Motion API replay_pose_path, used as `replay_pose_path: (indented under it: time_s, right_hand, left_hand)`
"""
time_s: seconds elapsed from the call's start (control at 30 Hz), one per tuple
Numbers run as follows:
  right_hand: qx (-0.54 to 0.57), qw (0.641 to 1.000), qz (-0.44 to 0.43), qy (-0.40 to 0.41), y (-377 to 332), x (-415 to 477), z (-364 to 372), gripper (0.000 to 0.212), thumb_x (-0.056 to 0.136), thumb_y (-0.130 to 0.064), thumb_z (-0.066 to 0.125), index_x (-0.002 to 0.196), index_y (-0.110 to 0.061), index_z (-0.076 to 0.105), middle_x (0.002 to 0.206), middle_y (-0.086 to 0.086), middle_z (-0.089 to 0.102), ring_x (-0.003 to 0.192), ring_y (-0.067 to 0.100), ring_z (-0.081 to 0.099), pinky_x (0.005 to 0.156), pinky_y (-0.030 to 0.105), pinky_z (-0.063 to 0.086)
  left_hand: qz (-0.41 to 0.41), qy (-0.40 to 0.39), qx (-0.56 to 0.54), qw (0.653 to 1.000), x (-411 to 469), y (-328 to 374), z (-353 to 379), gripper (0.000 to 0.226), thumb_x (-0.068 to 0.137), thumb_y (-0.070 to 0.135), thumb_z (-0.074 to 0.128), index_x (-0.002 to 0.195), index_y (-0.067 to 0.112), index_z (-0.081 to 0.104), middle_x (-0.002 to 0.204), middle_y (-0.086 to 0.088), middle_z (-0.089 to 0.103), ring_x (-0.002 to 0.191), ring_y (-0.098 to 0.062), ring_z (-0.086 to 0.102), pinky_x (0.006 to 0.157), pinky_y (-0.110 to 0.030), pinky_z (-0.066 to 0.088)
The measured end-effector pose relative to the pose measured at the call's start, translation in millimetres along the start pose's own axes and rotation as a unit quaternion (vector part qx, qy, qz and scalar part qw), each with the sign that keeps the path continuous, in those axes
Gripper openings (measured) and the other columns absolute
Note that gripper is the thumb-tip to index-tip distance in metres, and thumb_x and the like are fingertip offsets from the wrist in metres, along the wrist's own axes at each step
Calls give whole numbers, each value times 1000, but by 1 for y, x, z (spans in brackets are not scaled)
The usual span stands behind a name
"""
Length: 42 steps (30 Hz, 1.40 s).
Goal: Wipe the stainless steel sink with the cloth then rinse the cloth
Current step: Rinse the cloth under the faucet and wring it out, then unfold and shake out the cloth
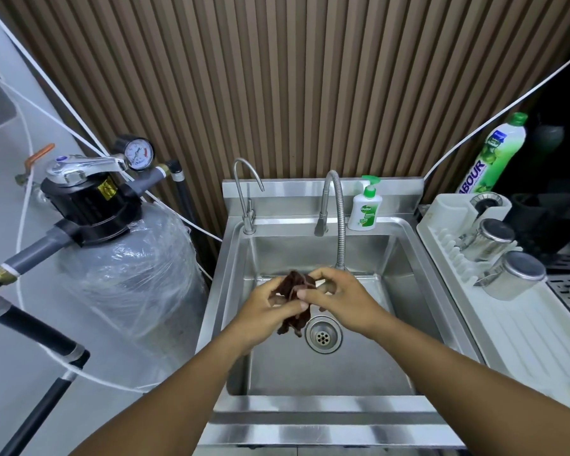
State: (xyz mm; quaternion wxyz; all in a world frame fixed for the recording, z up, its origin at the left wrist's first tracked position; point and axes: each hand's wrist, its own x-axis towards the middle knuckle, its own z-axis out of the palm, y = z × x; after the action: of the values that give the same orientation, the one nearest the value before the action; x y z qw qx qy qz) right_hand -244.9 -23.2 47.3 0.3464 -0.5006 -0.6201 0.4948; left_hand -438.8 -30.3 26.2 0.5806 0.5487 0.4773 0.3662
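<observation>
The cloth [293, 301] sits at the centre of the frame, bunched between the person's two hands over the basin of the stainless steel sink [359, 373]. The left hand [264, 311] comes in from the lower left and grips the cloth, its fingers curled round the left side and the thumb laid across the front. The right hand [339, 297] comes in from the lower right and pinches the upper right part of the cloth between thumb and curled fingers. The two hands are close together, and the cloth fills the gap between them.

The cloth is dark reddish brown, crumpled into thick folds. A loose end hangs below the hands, just left of the round drain [323, 335] in the sink floor. The flexible tap [338, 218] arches above the hands, its base just behind the right hand. A white soap bottle [365, 205] with a green pump stands on the back ledge.
</observation>
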Motion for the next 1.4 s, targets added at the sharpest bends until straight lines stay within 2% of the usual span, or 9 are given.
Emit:
replay_pose_path:
  time_s: [0.17, 0.3, 0.5, 0.6, 0.77, 0.87, 1.03, 1.23, 1.4]
  right_hand:
    - [84, 996, 14, -24, -28, 8, -4, 12, 95, -15, 70, 102, -6, 66, 89, 8, 77, 84, 17, 73, 80, 33, 59]
    - [153, 988, 30, 3, -50, 13, -9, 27, 98, 5, 55, 120, -9, 64, 84, 10, 74, 63, 14, 70, 53, 17, 50]
    - [196, 979, 47, 38, -71, 23, -18, 29, 99, -1, 53, 116, -19, 69, 90, 15, 71, 67, 18, 66, 55, 25, 49]
    - [221, 974, 15, 47, -81, 27, -26, 30, 94, 1, 63, 117, -17, 69, 96, 26, 73, 79, 25, 69, 74, 32, 57]
    - [241, 967, -11, 77, -96, 36, -44, 38, 82, 3, 68, 113, -17, 70, 84, 12, 74, 77, 27, 66, 73, 36, 50]
    - [219, 973, -15, 66, -99, 40, -48, 42, 69, -6, 62, 107, -19, 73, 81, 13, 70, 80, 29, 60, 78, 43, 40]
    - [104, 993, -9, -46, -117, 32, -48, 35, 94, -46, 62, 103, -16, 78, 96, 7, 77, 88, 17, 70, 80, 30, 52]
    - [94, 995, -24, -37, -127, 38, -57, 15, 89, -5, 74, 93, -9, 61, 83, 10, 74, 75, 23, 68, 73, 32, 53]
    - [104, 993, -40, -25, -132, 44, -64, 35, 83, 4, 74, 77, -19, 48, 62, 0, 61, 57, 16, 58, 58, 33, 41]
  left_hand:
    - [14, 48, -75, 996, 5, 20, -9, 49, 76, 36, 86, 104, 1, 68, 97, -18, 76, 92, -31, 73, 87, -41, 56]
    - [39, 69, -66, 995, 13, 40, -16, 37, 84, 33, 79, 88, -1, 64, 83, -12, 73, 80, -24, 69, 74, -31, 56]
    - [96, 136, -15, 986, 20, 80, -15, 36, 96, 35, 66, 95, -1, 69, 79, -10, 72, 73, -19, 65, 70, -37, 51]
    - [112, 159, -9, 981, 22, 100, -18, 28, 97, 30, 65, 98, 4, 73, 86, -13, 76, 76, -17, 70, 70, -32, 56]
    - [91, 80, -61, 991, 27, 121, -32, 43, 88, 36, 73, 100, -5, 71, 93, -19, 71, 86, -24, 64, 85, -39, 47]
    - [87, 36, -17, 995, 28, 135, -36, 33, 88, 40, 71, 91, 8, 74, 86, -7, 72, 82, -15, 65, 80, -32, 48]
    - [119, 34, 84, 989, 28, 157, -31, 26, 95, 36, 68, 96, 10, 71, 89, -9, 75, 84, -16, 70, 82, -35, 55]
    - [110, 11, 38, 993, 31, 163, -43, 14, 82, 12, 81, 92, 17, 73, 95, -10, 75, 92, -21, 71, 90, -42, 57]
    - [80, -48, 27, 995, 31, 168, -55, 31, 83, -1, 77, 111, 10, 73, 113, -18, 74, 108, -28, 70, 95, -40, 54]
